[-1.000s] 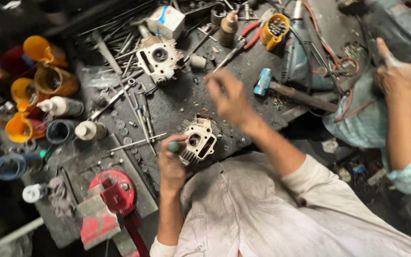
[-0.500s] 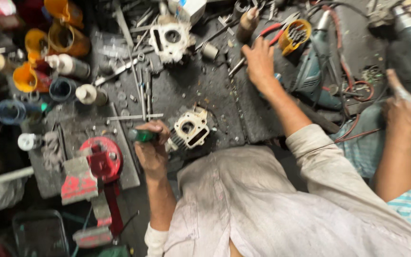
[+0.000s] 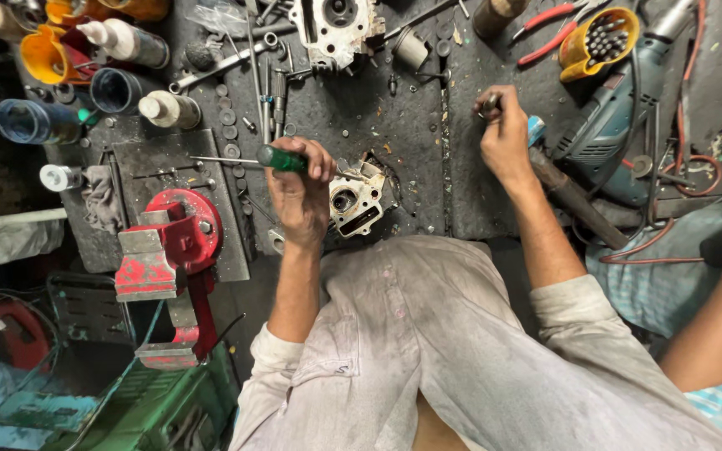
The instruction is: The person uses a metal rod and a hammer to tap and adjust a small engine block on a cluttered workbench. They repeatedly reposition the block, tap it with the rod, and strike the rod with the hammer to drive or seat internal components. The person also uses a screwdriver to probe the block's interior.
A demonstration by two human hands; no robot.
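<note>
Down on the head view, I see my left hand [image 3: 301, 194] closed around a green-handled screwdriver [image 3: 282, 159], its shaft pointing left over the dark workbench [image 3: 411, 142]. Just beside it sits a grimy metal engine part [image 3: 357, 200]. My right hand [image 3: 505, 138] pinches something small near the blue power drill [image 3: 607, 125]; I cannot tell what. A red vise [image 3: 169, 242] stands further left.
</note>
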